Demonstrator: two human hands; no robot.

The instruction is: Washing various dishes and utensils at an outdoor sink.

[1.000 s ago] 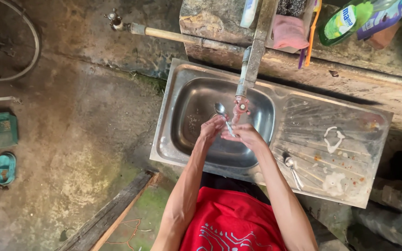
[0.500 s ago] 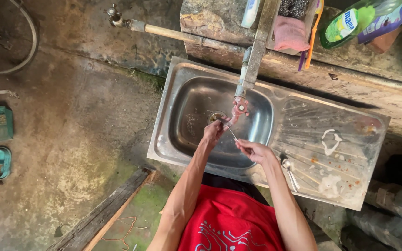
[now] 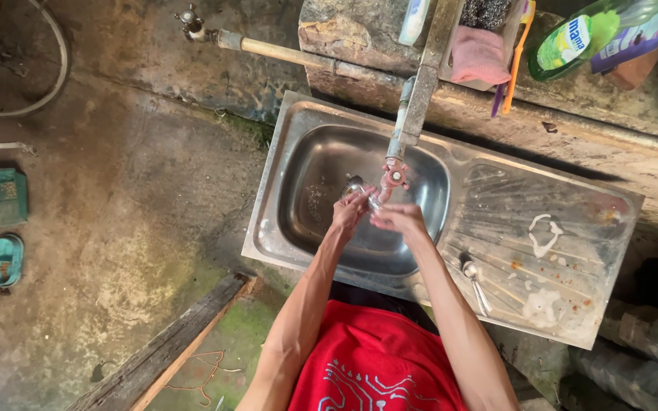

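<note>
- Hands meet over the steel sink [image 3: 291, 221] basin, just below the red tap handle [image 3: 394, 175].
- Left hand [image 3: 349, 209] pinches the spoon [image 3: 359, 189] near its bowl, fingers closed on it.
- Right hand [image 3: 396, 218] is curled at the spoon's handle end, touching the left hand; whether it truly grips the handle I cannot tell.
- Second spoon [image 3: 475, 283] lies on the soiled draining board [image 3: 573, 228], well apart from the hands.
- Pink cloth [image 3: 478, 55] and green bottle [image 3: 573, 42] sit on the stone ledge behind.
</note>
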